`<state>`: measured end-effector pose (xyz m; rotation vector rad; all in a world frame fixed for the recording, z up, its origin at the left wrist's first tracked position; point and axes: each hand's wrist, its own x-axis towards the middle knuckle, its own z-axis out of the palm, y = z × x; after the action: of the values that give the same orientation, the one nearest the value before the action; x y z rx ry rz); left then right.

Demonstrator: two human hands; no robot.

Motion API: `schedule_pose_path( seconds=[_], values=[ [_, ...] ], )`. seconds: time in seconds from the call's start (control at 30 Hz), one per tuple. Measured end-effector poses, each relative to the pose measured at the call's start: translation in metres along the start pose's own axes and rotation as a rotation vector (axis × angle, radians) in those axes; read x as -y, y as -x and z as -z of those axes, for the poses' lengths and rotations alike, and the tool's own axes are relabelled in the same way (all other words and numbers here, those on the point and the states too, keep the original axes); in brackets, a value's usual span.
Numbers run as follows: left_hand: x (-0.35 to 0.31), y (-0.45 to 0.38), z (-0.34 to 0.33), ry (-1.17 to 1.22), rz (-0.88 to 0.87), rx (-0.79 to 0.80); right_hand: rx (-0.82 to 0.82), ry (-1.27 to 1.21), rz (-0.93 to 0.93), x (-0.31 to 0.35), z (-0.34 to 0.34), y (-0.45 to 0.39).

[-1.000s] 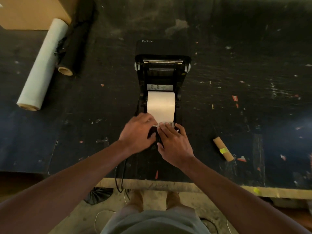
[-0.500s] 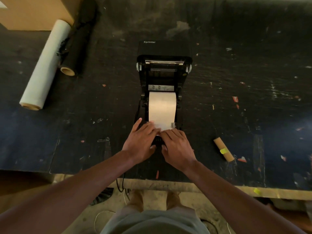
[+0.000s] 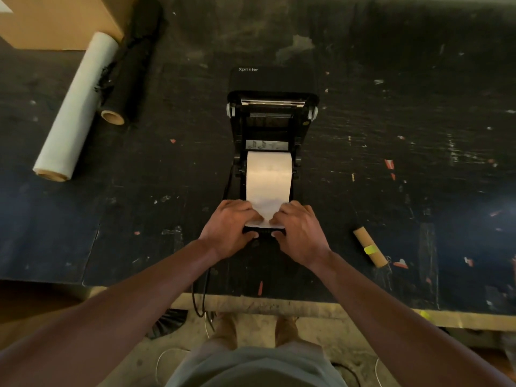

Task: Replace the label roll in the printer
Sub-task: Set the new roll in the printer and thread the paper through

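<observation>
A black Xprinter label printer (image 3: 272, 127) stands open on the dark table, its lid tipped back. A white label roll (image 3: 268, 177) sits in the bay, and its loose end runs toward me over the printer's front edge. My left hand (image 3: 230, 229) pinches the left side of that paper end, fingers on top and thumb at the front. My right hand (image 3: 300, 233) holds the right side the same way. An empty cardboard core (image 3: 370, 248) with yellow tape lies to the right.
A long white film roll (image 3: 76, 107) and a black roll (image 3: 127, 79) lie at the back left beside a cardboard box (image 3: 61, 20). A black cable (image 3: 202, 291) hangs over the table's near edge (image 3: 279, 304). Paper scraps dot the table.
Both hands have spread apart to the two sides of the paper end, which now lies drawn out further over the printer's front.
</observation>
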<state>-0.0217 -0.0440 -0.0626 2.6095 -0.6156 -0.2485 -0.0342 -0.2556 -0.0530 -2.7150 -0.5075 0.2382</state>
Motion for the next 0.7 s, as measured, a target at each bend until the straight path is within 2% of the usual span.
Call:
schedule_pose_path(
  seconds=[0.1, 0.4, 0.57, 0.7],
  values=[
    [0.004, -0.006, 0.006, 0.047, -0.007, 0.016, -0.001, -0.107, -0.003, -0.007, 0.007, -0.006],
    [-0.002, -0.010, 0.009, -0.030, -0.059, 0.001, 0.018, -0.161, 0.055, -0.018, 0.006, -0.010],
    [-0.002, 0.004, 0.008, -0.031, -0.070, -0.033, -0.036, -0.149, 0.075, -0.016, 0.001, 0.005],
    [-0.005, 0.020, 0.003, -0.009, -0.097, -0.020, 0.006, -0.109, 0.098, -0.010, -0.003, 0.021]
  ],
)
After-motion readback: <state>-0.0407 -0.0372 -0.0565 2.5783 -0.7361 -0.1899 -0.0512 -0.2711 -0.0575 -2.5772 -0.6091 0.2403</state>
